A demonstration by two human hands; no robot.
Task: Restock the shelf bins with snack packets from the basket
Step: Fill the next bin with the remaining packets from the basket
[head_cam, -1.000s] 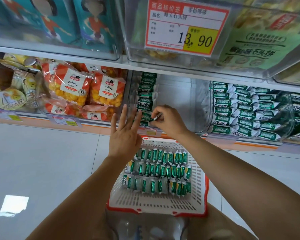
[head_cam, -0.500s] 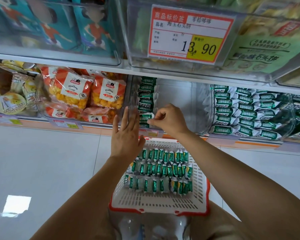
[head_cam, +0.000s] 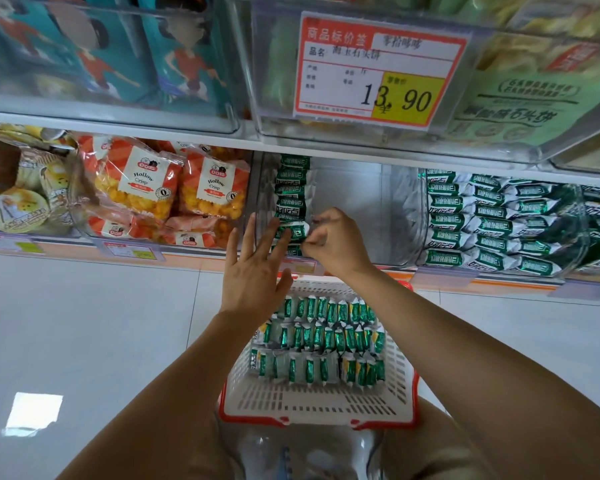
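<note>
Your right hand (head_cam: 338,242) now seats green snack packet (head_cam: 293,232) in centre-frame bin (head_cam: 350,202), pinching it; left hand (head_cam: 253,271) flat, fingers spread.

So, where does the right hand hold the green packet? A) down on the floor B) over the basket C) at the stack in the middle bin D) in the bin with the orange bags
C: the right hand pinches the green packet at the low end of the stack in the middle bin.
</note>
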